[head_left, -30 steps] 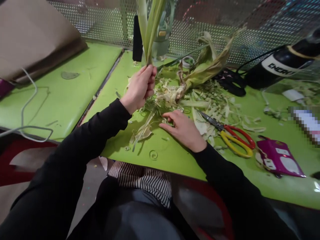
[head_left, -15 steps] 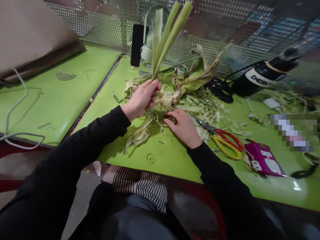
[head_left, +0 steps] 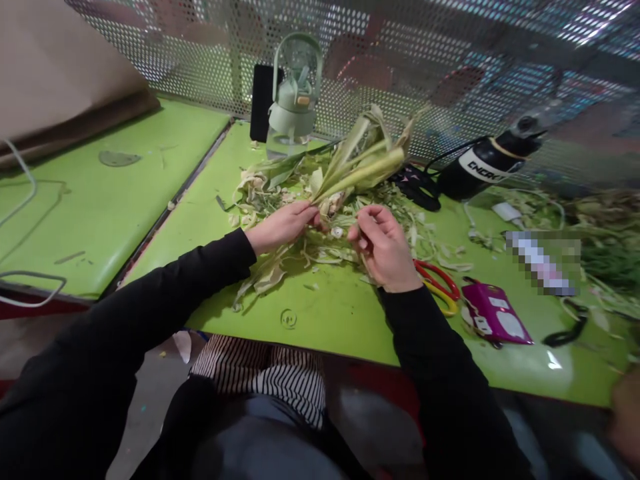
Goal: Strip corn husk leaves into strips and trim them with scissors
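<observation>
My left hand (head_left: 286, 227) is closed on the lower end of a bundle of pale green leaves that look like corn husks (head_left: 357, 179); they lean up and to the right. Beside it, my right hand (head_left: 384, 248) has its fingers curled into a pinch, and whatever lies between them is too small to tell. Around both hands spreads a heap of husk scraps and shreds (head_left: 267, 270). Red and yellow scissors (head_left: 443, 283) lie partly hidden behind my right hand and wrist.
A green-lidded water bottle (head_left: 295, 110) and a dark phone-like slab (head_left: 260, 103) stand at the back. Rightward are a black bottle (head_left: 480, 167), a purple pouch (head_left: 497, 313), and greenery (head_left: 613, 257). A brown paper sheet (head_left: 75, 87) covers the far left.
My left hand has come down, and the leaves it holds have tilted from upright to the right. My right hand has lifted and its fingers have curled in. The view has shifted slightly.
</observation>
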A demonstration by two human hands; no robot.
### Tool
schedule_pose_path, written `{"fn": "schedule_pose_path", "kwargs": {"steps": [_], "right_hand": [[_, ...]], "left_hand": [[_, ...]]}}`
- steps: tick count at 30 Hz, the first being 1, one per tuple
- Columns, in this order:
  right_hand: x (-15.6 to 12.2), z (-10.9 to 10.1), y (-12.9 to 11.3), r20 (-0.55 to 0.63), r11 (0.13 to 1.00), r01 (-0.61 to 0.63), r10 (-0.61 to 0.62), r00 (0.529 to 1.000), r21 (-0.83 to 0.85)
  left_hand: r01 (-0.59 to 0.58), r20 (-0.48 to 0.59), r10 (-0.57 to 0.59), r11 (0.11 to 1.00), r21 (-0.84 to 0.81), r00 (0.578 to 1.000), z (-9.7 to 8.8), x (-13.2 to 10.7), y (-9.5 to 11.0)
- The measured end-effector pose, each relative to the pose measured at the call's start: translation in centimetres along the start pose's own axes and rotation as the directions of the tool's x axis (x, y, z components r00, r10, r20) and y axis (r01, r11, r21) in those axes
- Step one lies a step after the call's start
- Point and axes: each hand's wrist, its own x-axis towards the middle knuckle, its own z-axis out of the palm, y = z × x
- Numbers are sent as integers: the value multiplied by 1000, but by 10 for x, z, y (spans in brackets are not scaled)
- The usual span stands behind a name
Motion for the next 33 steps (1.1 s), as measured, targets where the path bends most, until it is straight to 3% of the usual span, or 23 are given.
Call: {"fn": "schedule_pose_path", "kwargs": {"steps": [3, 10, 15, 20, 25, 30, 33], "right_hand": [[4, -10, -3, -58, 1000, 15, -15, 998, 0], [8, -28, -14, -54, 999, 10, -12, 998, -44], [8, -39, -25, -115, 999, 31, -33, 993, -13], [9, -49, -28, -156, 987, 160, -159, 975, -6], [7, -50, -29, -139, 991, 110, -119, 983, -70], [3, -45, -33, -152, 991, 133, -130, 980, 9], [-3, -35, -35, -107, 993, 118, -119, 987, -21]], "left_hand": [[36, 38, -38, 998, 53, 999, -2, 1, -1], [22, -144, -22, 1000, -1, 989, -19, 9, 2], [-59, -287, 60, 998, 14, 956, -38, 14, 5], [-75, -359, 51, 996, -54, 932, -55, 17, 10], [-45, -411, 12, 996, -71, 911, -61, 20, 11], [-216, -457, 225, 974, 73, 860, -59, 12, 18], [-307, -423, 306, 949, 69, 853, -44, -4, 31]]}}
